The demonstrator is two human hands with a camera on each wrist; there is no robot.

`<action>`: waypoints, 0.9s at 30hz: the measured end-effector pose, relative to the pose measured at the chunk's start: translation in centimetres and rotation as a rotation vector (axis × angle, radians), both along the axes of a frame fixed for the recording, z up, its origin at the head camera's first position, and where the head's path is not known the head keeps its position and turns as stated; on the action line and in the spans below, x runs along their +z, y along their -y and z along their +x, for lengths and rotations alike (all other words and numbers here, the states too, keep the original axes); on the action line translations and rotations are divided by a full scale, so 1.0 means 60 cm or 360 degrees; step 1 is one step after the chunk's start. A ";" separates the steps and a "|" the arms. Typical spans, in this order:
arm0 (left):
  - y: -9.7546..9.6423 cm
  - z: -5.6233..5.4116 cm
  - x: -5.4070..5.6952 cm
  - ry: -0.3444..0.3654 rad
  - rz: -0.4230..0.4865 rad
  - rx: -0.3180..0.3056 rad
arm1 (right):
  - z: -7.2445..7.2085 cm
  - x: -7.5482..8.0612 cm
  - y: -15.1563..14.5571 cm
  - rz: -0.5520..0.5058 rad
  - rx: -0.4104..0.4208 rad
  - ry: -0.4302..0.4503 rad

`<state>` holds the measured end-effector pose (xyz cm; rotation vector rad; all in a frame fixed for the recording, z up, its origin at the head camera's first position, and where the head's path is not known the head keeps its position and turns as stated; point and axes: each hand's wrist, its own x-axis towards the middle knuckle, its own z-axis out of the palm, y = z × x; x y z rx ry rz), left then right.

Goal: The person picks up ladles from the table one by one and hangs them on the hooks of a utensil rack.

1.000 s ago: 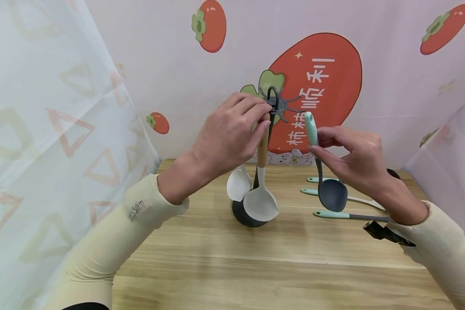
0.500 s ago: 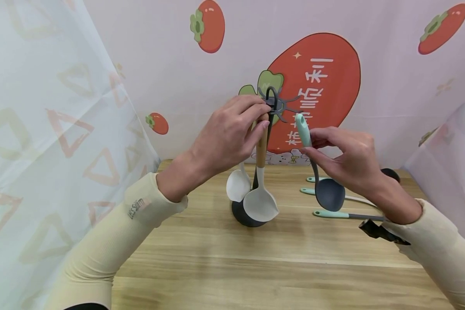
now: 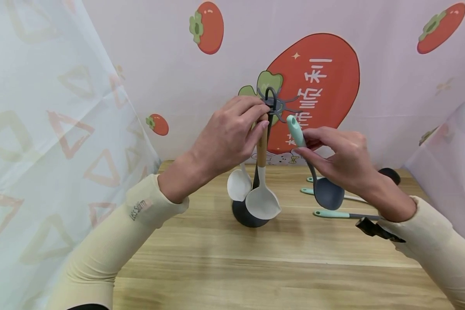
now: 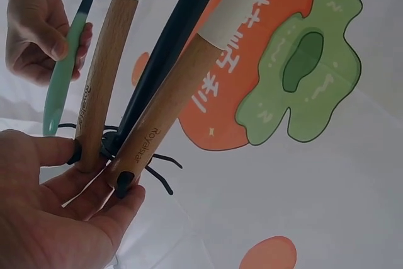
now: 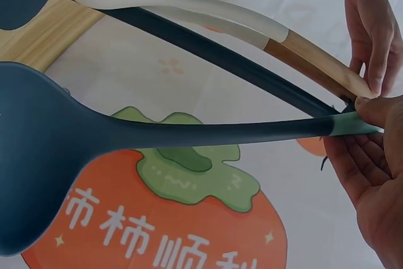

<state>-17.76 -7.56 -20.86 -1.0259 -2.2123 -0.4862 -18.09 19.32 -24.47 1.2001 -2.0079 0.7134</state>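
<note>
A pale cloth (image 3: 139, 64) printed with fruit fills the background behind the utensil stand (image 3: 240, 216), and beneath the stand spreads a wood-grained table (image 3: 232, 267). The biggest printed red persimmon (image 3: 333, 86), with white characters, lies behind the stand and mostly to the right of its top. The stand itself rises from a dark round base on a dark post to a ring of thin curved hooks (image 3: 292, 100) with a loop above. Cream sleeves cover both forearms, which reach toward the stand from its left and right. At the stand's top the left hand (image 3: 232, 125) grips the upper end of the hanging pale ladle (image 3: 262, 204), fingers bent about the wooden handle and hook; just how its fingertips divide between handle and hook cannot be told. To the right of the stand, the right hand (image 3: 341, 150) pinches a dark ladle (image 3: 328, 193) by its mint handle (image 3: 296, 131), thumb against fingers. That ladle hangs tilted, bowl down and away from the stand, handle end up near the hooks; whether they touch is unclear. A smaller pale utensil (image 3: 238, 185) hangs on the stand's left side, behind the pale ladle. On the table to the right of the stand lie mint-handled utensils (image 3: 330, 214), partly hidden by the right arm, and a black rounded head (image 3: 389, 175) shows farther right of the stand.
</note>
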 end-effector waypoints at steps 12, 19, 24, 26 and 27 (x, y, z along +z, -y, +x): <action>-0.008 0.008 0.004 -0.0033 -0.0063 0.0051 | -0.007 -0.005 0.004 0.0028 0.0021 -0.0023; -0.009 0.010 0.003 -0.0044 -0.0072 0.0077 | -0.011 -0.008 0.007 0.0043 0.0003 -0.0042; -0.009 0.011 0.003 -0.0051 -0.0076 0.0086 | -0.015 -0.012 0.008 0.0043 -0.0019 -0.0032; -0.009 0.011 0.003 -0.0055 -0.0072 0.0087 | -0.016 -0.013 0.009 0.0039 -0.0023 -0.0030; -0.009 0.011 0.002 -0.0059 -0.0070 0.0088 | -0.017 -0.013 0.010 0.0038 -0.0025 -0.0029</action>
